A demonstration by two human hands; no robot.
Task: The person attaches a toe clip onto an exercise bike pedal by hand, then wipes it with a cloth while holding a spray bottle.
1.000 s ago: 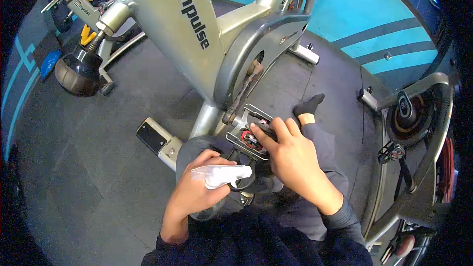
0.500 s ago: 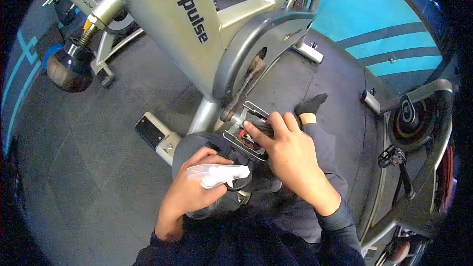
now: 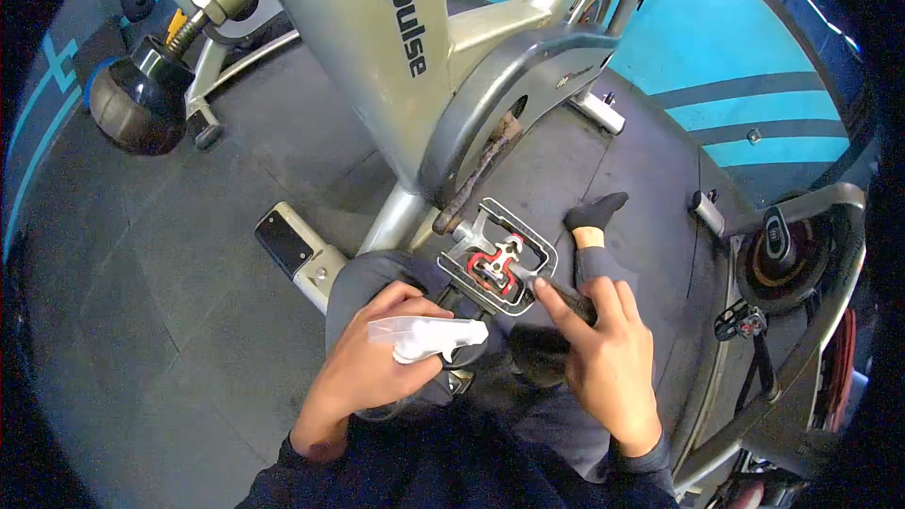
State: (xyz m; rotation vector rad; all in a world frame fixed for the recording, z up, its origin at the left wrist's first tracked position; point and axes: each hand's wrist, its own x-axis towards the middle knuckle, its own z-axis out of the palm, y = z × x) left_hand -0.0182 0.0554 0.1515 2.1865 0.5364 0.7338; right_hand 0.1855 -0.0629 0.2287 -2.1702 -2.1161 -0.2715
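Observation:
My left hand [image 3: 377, 349] is wrapped round a spray bottle, whose white trigger head [image 3: 438, 337] with a clear cover shows above the fingers. The bottle's body is mostly hidden by the hand. In my right hand [image 3: 613, 349] is a dark grey cloth [image 3: 564, 300], bunched under the fingers. It lies just to the right of a bike pedal [image 3: 528, 297] with a metal cage and a red and silver centre. The pedal sits on a worn, rusty-looking crank arm [image 3: 479, 168] of an exercise bike [image 3: 377, 47].
The bike's foot [image 3: 306, 250] rests on the dark rubber floor [image 3: 123, 320] to the left. A socked foot [image 3: 596, 212] is ahead, beyond the pedal. Another exercise bike [image 3: 801, 217] stands at the right, and a further one [image 3: 203, 0] at the upper left.
My right hand has moved off the pedal, down and to the right, with the cloth. The pedal's centre is now uncovered. My left hand still holds the spray bottle.

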